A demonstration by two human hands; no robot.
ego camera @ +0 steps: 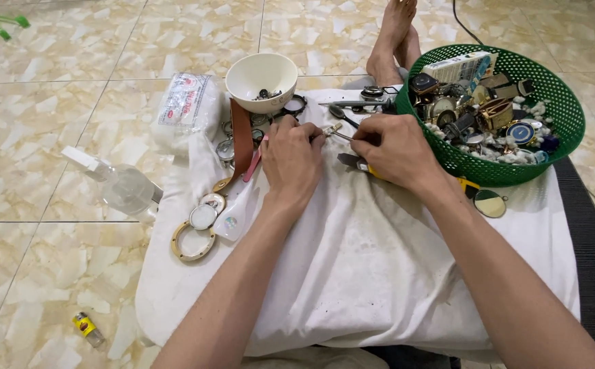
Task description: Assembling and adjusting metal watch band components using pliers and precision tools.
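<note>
While both hands meet over the white cloth (379, 266), much is covered:
Left hand (291, 160): fingers curled shut on a small metal part (330, 129), mostly hidden.
Right hand (394, 150): closed on thin tweezers (342, 137); grip hidden behind knuckles.
Pliers (352, 162): partly under right hand.
Green basket (557, 89): watch parts jumbled, hard to separate.
White bowl (262, 80): contents unclear.
Bare feet (394, 41): cut off above.
</note>
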